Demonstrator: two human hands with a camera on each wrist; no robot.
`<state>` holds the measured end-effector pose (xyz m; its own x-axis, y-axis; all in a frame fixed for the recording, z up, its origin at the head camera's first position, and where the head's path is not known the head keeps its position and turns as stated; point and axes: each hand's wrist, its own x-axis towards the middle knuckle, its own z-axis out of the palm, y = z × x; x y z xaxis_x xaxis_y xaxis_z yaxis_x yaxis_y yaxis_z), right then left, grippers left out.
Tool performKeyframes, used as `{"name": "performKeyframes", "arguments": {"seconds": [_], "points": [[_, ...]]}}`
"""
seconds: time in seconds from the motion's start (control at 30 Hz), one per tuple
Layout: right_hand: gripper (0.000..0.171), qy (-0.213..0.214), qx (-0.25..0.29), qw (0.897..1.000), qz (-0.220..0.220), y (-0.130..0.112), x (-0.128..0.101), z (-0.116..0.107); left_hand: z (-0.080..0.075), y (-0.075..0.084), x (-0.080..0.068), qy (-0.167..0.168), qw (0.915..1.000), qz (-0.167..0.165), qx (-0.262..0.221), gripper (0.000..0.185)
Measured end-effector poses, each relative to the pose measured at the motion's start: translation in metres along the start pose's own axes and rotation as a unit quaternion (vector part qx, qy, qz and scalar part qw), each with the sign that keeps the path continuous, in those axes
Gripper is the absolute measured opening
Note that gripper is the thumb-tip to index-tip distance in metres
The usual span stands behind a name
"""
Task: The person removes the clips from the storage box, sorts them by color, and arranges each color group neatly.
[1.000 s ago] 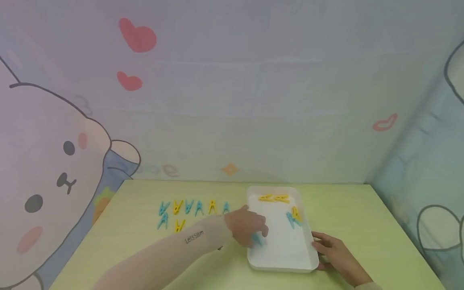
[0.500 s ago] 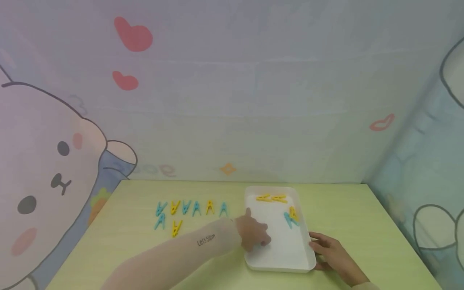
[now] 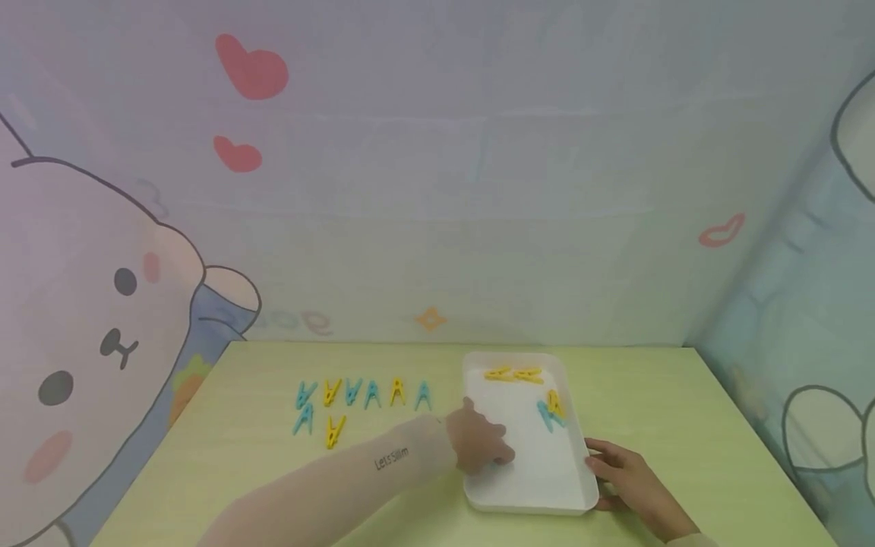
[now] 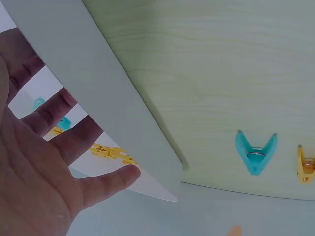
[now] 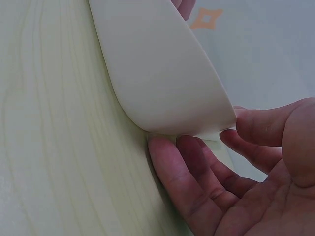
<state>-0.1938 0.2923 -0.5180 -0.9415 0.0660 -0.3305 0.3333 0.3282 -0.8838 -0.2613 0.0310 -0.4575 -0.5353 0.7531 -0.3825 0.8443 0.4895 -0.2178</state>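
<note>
Left hand (image 3: 478, 444) reaching into the white tray (image 3: 570, 497), right hand (image 3: 625, 475) steadying its near right corner.

Left hand's fingers were curled down over the tray's left edge onto a blue clothespin (image 3: 494, 464), of which only a sliver showed under the fingertips, so whether it was pinched or merely touched could not be made out; the left wrist view showed the fingers (image 4: 54, 115) spread behind the tray's translucent wall. Right hand lay relaxed against the tray's corner, fingers (image 5: 197, 187) under and beside the rim, thumb above it. Farther inside the tray lay a blue and yellow pair (image 3: 552, 410) by the right wall and two yellow pins (image 3: 514, 374) at the far end. Left of the tray, on the counter (image 3: 683, 425), stood rows of blue and yellow clothespins (image 3: 362, 393).
</note>
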Motion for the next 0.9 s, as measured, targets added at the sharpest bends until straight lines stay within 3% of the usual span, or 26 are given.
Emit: {"name": "performKeyframes", "arguments": {"seconds": [0.33, 0.4, 0.53, 0.63, 0.73, 0.8, 0.9], "points": [[0.051, 0.001, 0.004, 1.0, -0.007, 0.001, -0.001, 0.001, 0.005, 0.002, 0.002, 0.034, 0.9994, -0.008, 0.001, 0.037], [0.05, 0.002, 0.003, 1.0, -0.006, 0.0, 0.0, 0.002, 0.005, -0.001, 0.001, 0.047, 0.9987, -0.003, -0.019, 0.035], [0.049, 0.0, 0.003, 1.0, -0.004, -0.001, 0.0, 0.002, 0.003, -0.012, 0.0, 0.074, 0.9907, 0.015, -0.113, 0.031], [0.049, 0.001, 0.003, 1.0, -0.002, -0.001, 0.0, 0.002, 0.003, -0.02, 0.0, 0.101, 0.9773, 0.03, -0.184, 0.029], [0.05, -0.001, -0.002, 1.0, 0.0, -0.001, 0.0, 0.002, 0.002, -0.026, -0.002, 0.131, 0.9577, 0.04, -0.253, 0.029], [0.05, -0.001, -0.001, 1.0, 0.002, -0.002, 0.0, 0.002, 0.001, -0.029, -0.003, 0.149, 0.9384, 0.043, -0.309, 0.028], [0.051, -0.001, 0.001, 1.0, 0.005, -0.002, -0.001, 0.0, 0.0, -0.032, -0.005, 0.168, 0.9016, 0.045, -0.396, 0.026]]}}
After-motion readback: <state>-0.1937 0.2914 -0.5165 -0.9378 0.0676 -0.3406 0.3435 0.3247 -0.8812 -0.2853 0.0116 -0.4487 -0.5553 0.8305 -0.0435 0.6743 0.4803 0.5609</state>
